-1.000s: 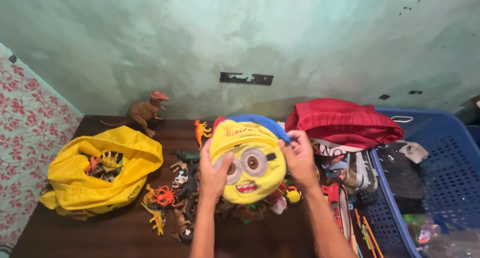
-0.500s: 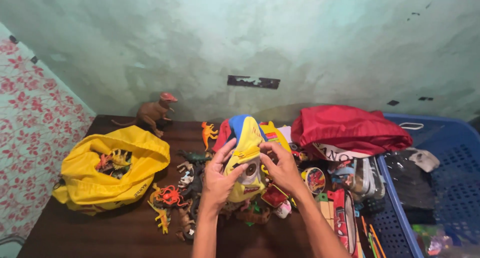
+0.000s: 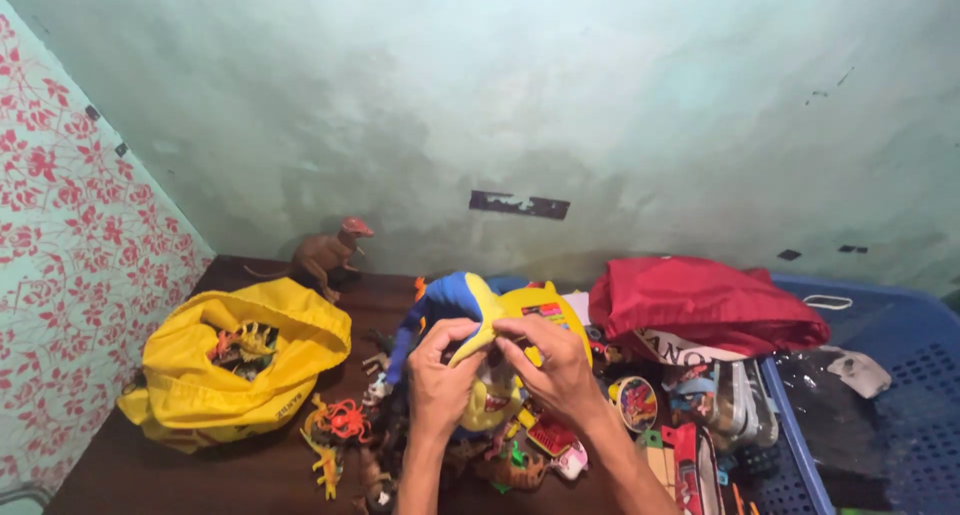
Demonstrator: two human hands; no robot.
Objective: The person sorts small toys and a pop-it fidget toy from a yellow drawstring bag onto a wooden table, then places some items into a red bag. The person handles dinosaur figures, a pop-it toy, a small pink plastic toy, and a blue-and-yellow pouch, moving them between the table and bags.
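both hands up over the middle of a dark wooden table (image 3: 250, 475), closed on a yellow and blue plush pouch (image 3: 480, 320). left hand (image 3: 440, 375) curled around the pouch's near side, thumb and fingers pinching the yellow fabric at the top edge. right hand (image 3: 555, 370) folded over the same edge from the other side, fingertips pressed on the fabric just beside the left thumb. pouch held upright above a heap of small plastic animal toys (image 3: 345, 430), blue band arching over its left shoulder. to the left, an open yellow drawstring bag (image 3: 240, 375) with more small figures inside. behind that, a brown toy dinosaur (image 3: 325, 255) standing near the green wall (image 3: 560, 95). to the right, a red cloth bag (image 3: 705, 300) lying against a blue plastic basket (image 3: 890, 325).
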